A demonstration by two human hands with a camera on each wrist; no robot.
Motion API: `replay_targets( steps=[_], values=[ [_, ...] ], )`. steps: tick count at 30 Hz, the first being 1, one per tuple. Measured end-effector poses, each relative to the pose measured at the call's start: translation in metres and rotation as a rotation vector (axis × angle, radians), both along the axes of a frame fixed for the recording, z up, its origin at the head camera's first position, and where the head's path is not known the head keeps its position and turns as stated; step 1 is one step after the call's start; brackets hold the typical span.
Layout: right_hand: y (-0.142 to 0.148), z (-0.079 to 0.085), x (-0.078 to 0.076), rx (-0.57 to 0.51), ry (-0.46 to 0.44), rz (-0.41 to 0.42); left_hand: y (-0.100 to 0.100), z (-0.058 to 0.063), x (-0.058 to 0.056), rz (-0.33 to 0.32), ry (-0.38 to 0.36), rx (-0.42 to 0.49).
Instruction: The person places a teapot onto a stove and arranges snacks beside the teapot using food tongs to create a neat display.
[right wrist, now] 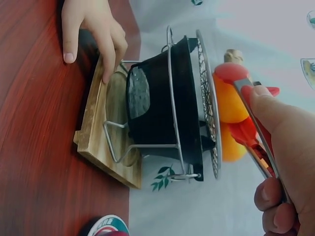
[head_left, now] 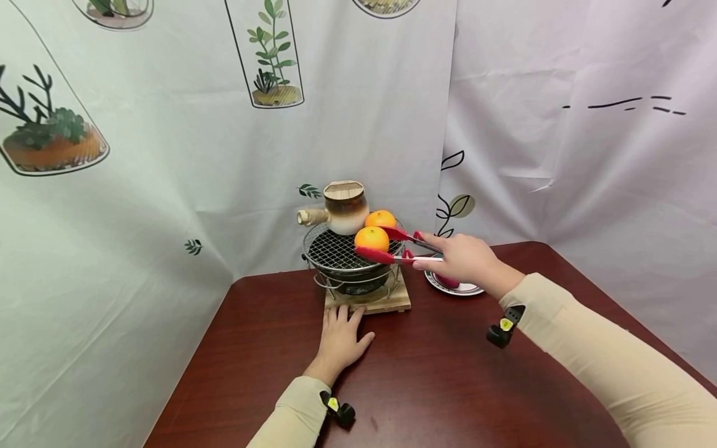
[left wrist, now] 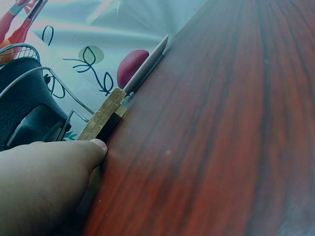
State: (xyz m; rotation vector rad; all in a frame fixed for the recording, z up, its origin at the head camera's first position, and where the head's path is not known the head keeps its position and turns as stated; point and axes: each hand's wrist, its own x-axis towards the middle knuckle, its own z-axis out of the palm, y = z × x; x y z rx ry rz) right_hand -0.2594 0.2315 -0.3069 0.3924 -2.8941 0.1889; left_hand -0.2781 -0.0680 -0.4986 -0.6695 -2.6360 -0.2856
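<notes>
My right hand grips red-tipped metal tongs. In the head view the tong tips lie on either side of the nearer orange, which sits on the mesh grill rack. Behind it is a second orange, beside a brown and cream clay pot with a side handle and wooden lid. Below the rack stands a black stove in a wire frame, on a wooden board. My left hand lies with spread fingers, fingertips touching the board's front edge.
A white plate with a dark rim stands right of the stove, bearing a round dark-pink thing, partly hidden behind my right hand in the head view. The reddish-brown table backs onto a printed white cloth.
</notes>
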Motion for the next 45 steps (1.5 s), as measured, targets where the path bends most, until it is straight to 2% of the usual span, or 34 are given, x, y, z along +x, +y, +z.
replay_targets(
  steps=[15,26,32,37,45],
  values=[
    [0.002,0.004,0.000,-0.025,0.003,-0.012,0.000,-0.001,0.000,-0.006,0.017,0.012],
    [0.026,0.016,0.004,-0.095,0.057,-0.014,0.000,-0.001,0.000,0.002,0.009,0.004],
    [0.042,0.019,0.007,-0.121,0.067,-0.075,-0.001,-0.002,-0.001,-0.002,0.010,0.008],
    [0.059,0.012,0.006,-0.114,0.061,-0.132,-0.001,-0.001,0.000,-0.002,0.003,0.009],
    [0.091,-0.012,-0.002,-0.156,0.013,-0.212,-0.001,-0.003,-0.001,-0.006,-0.005,0.013]
  ],
)
